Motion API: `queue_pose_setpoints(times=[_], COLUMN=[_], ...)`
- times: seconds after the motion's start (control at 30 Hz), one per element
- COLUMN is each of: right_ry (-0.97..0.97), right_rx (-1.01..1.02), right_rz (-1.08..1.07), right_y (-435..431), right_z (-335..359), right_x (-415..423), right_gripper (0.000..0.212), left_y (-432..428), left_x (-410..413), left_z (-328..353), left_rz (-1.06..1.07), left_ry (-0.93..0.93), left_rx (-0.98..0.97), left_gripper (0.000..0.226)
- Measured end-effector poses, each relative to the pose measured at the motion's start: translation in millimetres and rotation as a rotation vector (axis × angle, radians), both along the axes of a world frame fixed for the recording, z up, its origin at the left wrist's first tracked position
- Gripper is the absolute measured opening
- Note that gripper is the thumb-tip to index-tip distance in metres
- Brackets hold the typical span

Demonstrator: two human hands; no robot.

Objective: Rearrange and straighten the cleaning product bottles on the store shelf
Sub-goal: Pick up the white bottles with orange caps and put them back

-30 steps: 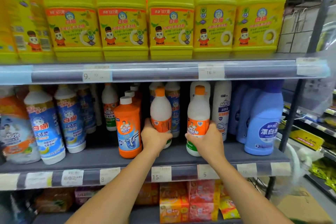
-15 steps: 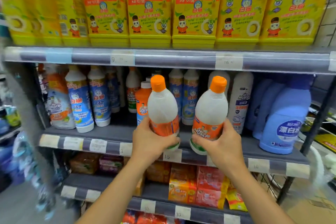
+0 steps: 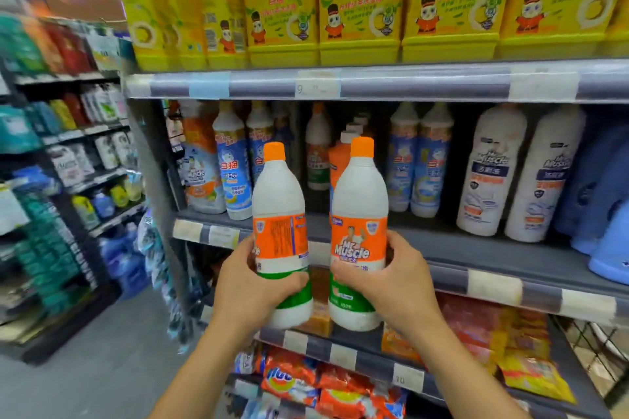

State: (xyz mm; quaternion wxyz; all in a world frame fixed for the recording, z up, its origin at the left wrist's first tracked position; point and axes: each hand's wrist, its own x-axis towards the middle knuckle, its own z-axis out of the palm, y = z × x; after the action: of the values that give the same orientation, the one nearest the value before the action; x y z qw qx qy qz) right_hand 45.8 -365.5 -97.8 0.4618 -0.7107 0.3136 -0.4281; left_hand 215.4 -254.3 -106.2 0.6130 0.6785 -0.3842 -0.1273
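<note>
I hold two white Mr Muscle bottles with orange caps upright in the air, in front of the middle shelf [image 3: 476,248]. My left hand [image 3: 250,289] grips the left bottle [image 3: 279,211] low down, its back label facing me. My right hand [image 3: 396,279] grips the right bottle [image 3: 360,207], whose front label faces me. The two bottles stand side by side, almost touching. Behind them on the shelf are an orange bottle [image 3: 338,163], white-and-blue bottles [image 3: 420,160] and tall white Mr Muscle bottles [image 3: 490,173].
Yellow detergent jugs [image 3: 357,10] fill the top shelf. Blue bottles [image 3: 606,214] stand at the right end of the middle shelf. Bagged goods [image 3: 306,381] lie on the lower shelves. An aisle floor and another stocked rack [image 3: 68,146] are on the left.
Both hands lifted the two bottles off the middle shelf and drew them out toward me. My view has swung left, so the neighbouring aisle now shows.
</note>
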Motion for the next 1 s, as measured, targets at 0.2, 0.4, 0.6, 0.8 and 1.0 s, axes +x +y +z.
queue_pose_setpoints(times=[0.2,0.4,0.6,0.8,1.0], right_ry=[-0.001,0.018,0.024,0.047,0.135], right_rx=[0.044,0.057,-0.013,-0.031,-0.130], right_rz=[-0.008,-0.054,-0.265,-0.397,-0.525], right_y=[23.8,26.2,-13.9,-56.5,-95.3], right_z=[-3.4,-1.7,12.5,17.6,13.0], right_x=[55.9,124.8,180.9,210.8,235.4], right_gripper=[0.063,0.045,0.043,0.048,0.067], left_y=[20.1,24.0,12.0,0.3,-2.4], left_x=[54.5,107.3,142.7,165.5,178.1], left_z=[-14.5,-18.2,-16.0,-15.7,-15.7], left_rz=[-0.014,-0.062,-0.185,-0.286,-0.333], left_ry=[0.010,0.033,0.030,0.050,0.031], left_rx=[-0.047,-0.046,-0.014,-0.018,-0.033], left_gripper=[0.058,0.058,0.056,0.060,0.059])
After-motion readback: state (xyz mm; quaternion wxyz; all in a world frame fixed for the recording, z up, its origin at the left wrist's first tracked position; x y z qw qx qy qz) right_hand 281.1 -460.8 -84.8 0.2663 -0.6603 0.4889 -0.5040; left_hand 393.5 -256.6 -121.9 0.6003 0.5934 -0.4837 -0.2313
